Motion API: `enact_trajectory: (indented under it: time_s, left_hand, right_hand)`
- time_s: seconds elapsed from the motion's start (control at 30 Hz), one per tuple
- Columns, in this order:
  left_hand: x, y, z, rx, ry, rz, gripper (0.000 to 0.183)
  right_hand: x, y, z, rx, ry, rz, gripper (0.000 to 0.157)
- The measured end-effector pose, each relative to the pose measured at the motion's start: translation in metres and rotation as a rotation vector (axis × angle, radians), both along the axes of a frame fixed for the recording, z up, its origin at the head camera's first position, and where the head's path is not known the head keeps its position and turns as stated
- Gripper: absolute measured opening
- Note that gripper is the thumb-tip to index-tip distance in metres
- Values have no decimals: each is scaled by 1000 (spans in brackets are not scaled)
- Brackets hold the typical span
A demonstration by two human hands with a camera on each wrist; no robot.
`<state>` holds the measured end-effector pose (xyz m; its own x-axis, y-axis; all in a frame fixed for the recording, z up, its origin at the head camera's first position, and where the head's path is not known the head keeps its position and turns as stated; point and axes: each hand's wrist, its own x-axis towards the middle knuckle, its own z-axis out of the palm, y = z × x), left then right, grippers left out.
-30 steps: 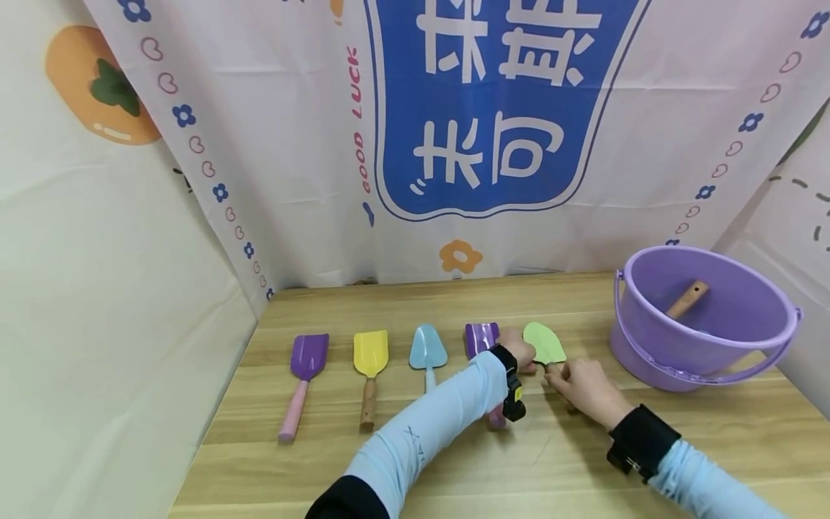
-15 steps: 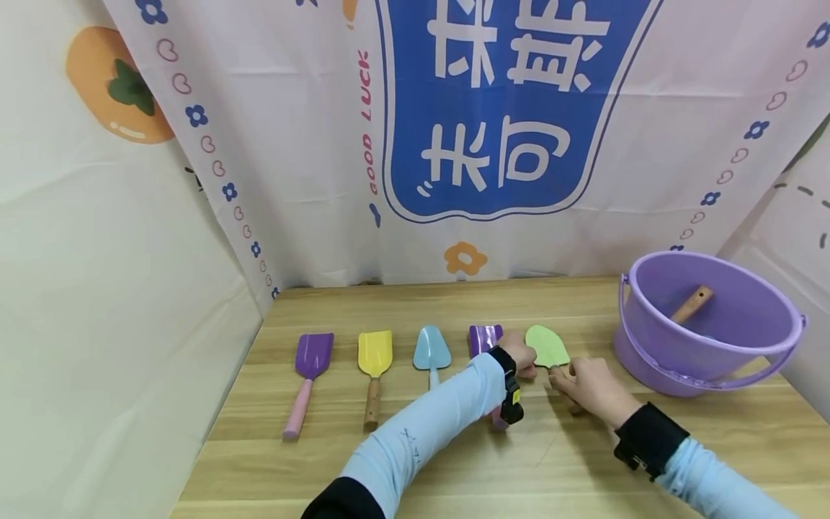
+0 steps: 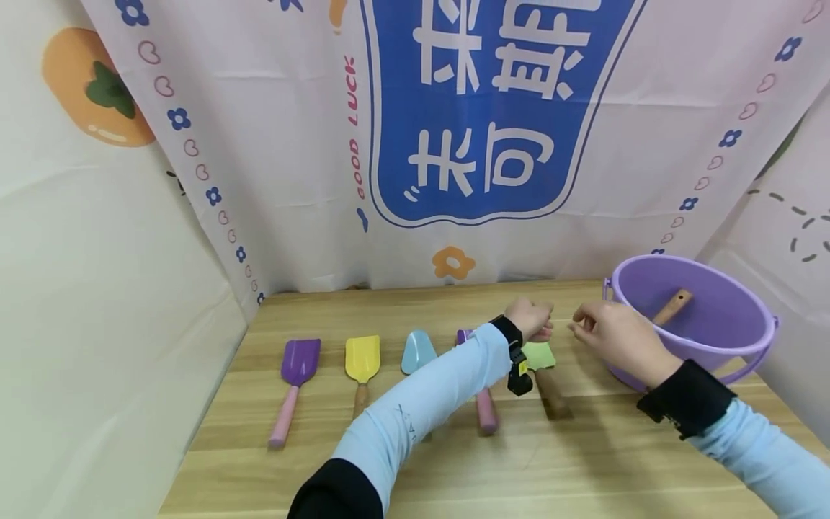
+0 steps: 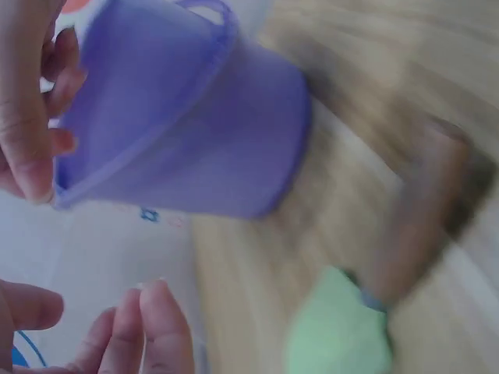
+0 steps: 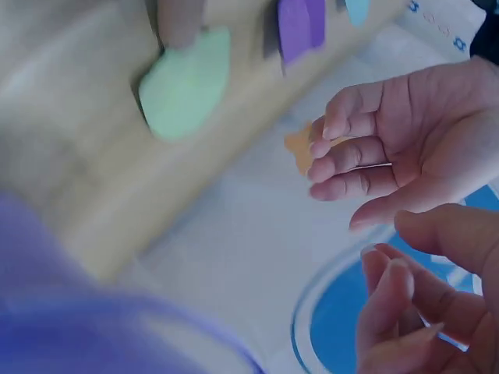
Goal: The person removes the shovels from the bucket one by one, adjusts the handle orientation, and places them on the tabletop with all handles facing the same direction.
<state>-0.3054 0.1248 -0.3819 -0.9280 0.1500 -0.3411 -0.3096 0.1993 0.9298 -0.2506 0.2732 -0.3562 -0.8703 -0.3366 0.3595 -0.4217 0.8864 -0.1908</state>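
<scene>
My left hand (image 3: 530, 317) is raised over the far side of the table, fingers loosely bent and holding nothing. Beneath it lies a small garden trowel (image 3: 540, 355) with a light green blade and a brown wooden handle. My right hand (image 3: 619, 339) hovers in front of the purple bucket (image 3: 700, 346), its fingers relaxed and apart with no object between them. In the right wrist view the left palm (image 5: 421, 132) faces the right fingers. Under my left forearm lies a purple scoop with a pink handle (image 3: 486, 412), partly hidden.
Left of my hands lie a light blue trowel (image 3: 418, 351), a yellow scoop (image 3: 362, 358) and a purple scoop (image 3: 301, 362), along the wooden table (image 3: 311, 476). A wooden handle (image 3: 672, 306) sticks up inside the bucket. A printed cloth (image 3: 311, 216) hangs behind.
Both hands have lifted up and away from the green trowel, which the right hand was touching at its handle. The trowel stays on the table. The head view has shifted slightly.
</scene>
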Motion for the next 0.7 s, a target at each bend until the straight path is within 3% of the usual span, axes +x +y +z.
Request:
enact_trajectory:
  time_s: [0.17,0.3,0.37,0.5,0.7]
  left_hand:
    - [0,24,19,65,62,42,34]
    - [2,47,22,117,44,84,34]
    - [4,57,21,119,35,76,35]
    - [9,70,18,147,37,49,34]
    - [17,84,15,371,-35,77,22]
  right_hand:
    - [-7,21,31,24,4,-57,8]
    - [-16,44,49,61,-13,-76,14]
    - [-21,56,55,73,-85,-74,20]
    - [-34,79,55,138,-207,-41,28]
    - [-56,110,36,256,-282,44,55]
